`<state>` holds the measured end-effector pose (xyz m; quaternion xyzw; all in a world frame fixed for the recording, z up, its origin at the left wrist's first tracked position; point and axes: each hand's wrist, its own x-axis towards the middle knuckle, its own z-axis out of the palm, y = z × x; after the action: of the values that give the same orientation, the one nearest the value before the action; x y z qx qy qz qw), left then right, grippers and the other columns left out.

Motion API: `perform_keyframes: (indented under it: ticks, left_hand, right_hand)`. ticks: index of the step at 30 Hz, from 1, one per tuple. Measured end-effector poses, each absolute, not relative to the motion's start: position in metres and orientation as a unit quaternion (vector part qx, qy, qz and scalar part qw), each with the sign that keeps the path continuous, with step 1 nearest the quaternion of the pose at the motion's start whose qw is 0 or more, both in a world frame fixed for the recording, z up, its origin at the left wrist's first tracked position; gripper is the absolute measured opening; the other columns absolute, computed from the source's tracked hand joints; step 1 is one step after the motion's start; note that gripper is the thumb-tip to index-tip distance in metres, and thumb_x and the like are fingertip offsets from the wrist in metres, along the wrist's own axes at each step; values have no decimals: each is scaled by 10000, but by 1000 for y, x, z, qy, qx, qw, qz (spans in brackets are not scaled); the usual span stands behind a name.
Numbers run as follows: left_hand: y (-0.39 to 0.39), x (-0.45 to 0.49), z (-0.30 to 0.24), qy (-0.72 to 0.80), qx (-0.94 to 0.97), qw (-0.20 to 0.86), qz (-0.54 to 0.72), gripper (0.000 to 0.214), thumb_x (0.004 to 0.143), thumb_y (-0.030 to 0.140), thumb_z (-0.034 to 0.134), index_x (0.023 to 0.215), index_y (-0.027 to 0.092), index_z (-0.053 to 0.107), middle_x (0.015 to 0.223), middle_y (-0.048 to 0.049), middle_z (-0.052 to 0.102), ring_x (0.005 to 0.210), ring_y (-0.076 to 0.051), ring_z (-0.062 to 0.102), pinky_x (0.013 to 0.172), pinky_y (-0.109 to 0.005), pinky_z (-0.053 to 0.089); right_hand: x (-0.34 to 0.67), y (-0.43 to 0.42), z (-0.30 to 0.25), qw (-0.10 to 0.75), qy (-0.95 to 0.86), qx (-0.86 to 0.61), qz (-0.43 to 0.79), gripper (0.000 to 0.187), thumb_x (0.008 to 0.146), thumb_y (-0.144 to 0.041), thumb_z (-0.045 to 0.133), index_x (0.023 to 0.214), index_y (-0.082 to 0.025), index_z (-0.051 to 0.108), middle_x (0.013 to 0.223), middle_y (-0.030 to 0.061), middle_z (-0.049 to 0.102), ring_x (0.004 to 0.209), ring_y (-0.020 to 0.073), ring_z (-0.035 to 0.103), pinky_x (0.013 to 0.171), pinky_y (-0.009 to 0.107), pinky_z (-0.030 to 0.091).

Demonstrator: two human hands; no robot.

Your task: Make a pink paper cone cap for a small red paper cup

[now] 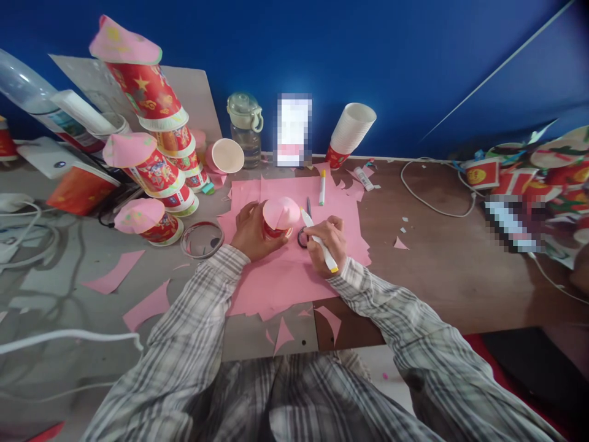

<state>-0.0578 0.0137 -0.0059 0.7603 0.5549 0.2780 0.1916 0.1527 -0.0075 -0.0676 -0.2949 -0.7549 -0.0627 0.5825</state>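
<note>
My left hand [252, 232] is wrapped round a red paper cup [275, 231] capped with a pink paper cone [281, 212], holding it on a pink paper sheet [294, 270]. My right hand [329, 243] grips a white marker [318, 240] with a yellow end, its tip touching the cone's right side. Black-handled scissors [305, 228] lie on the sheet just under the right hand. Both sleeves are grey plaid.
Finished cone-topped red cups [151, 159] are stacked at the left. A tape ring [201, 239], a water bottle [246, 127], a stack of white cups [350, 132], a second marker [322, 187] and a glue stick [364, 178] surround the sheet. Pink scraps and white cables litter the table.
</note>
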Motion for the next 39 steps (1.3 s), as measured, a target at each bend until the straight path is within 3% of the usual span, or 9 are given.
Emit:
perform_keyframes:
  ticks: [5,11,18,26,33,39]
  left_hand:
    - [12,-59,1,541,756,226,291,775,572,453,628,1226,184,312,1262,-105,390,1245,-301,265,1047,-453,256]
    - [13,-57,1,543,751,231,298,649,567,380,631,1142,172,415,1171,-92,462,1204,-282,319,1039,-433,283]
    - [15,-57,-4,547,753,211,298,653,550,330,661,1142,198,417,1159,-88,467,1174,-289,356,1011,-453,318]
    - [15,-58,-7,547,760,189,294,648,565,357,673,1136,190,416,1136,-87,486,1159,-276,374,1000,-426,338]
    - [17,-59,-8,533,765,206,295,653,571,340,662,1153,180,411,1163,-89,477,1178,-277,345,1024,-433,297]
    - [16,-59,-9,534,765,204,296,652,576,359,657,1157,196,409,1174,-88,467,1179,-281,348,1013,-432,313]
  right_hand:
    - [152,-7,-69,597,-742,-300,-54,313,1084,-353,655,1383,-284,714,875,-17,739,695,226,648,857,468,480]
    - [152,-10,-65,592,-765,-253,-28,298,1117,-361,667,1392,-273,742,861,-40,752,626,177,595,881,462,467]
    - [155,-11,-63,566,-799,-199,-39,325,1132,-385,677,1415,-259,774,848,-39,763,605,170,612,848,450,475]
    - [153,-6,-72,536,-810,-231,-49,281,1157,-445,610,1277,-272,797,800,-51,719,636,171,626,880,456,462]
    - [153,-1,-76,548,-807,-219,-15,315,1130,-393,644,1390,-267,771,838,-49,758,642,170,627,884,444,429]
    - [153,0,-78,549,-805,-224,-6,334,1170,-441,606,1378,-265,799,836,-35,770,637,174,631,876,446,428]
